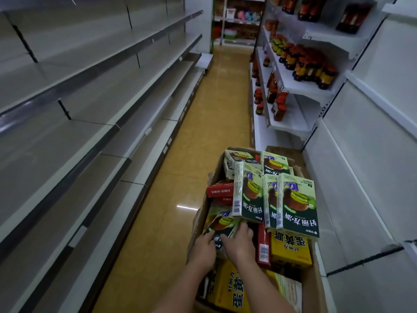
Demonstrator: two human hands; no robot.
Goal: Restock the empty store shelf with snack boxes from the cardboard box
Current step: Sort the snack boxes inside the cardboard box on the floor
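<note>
Just aisle floor [198, 123] left of cardboard box [316, 288]

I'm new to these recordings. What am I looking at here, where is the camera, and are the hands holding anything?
No machine here: a person wears one camera on the head, looking forward and down a shop aisle. Both bare hands reach into an open brown cardboard box on the floor, full of snack boxes. The left hand and the right hand grip a flat green snack box together. Empty grey metal shelves run along the left; dark bottles fill the white shelves on the right.
</note>
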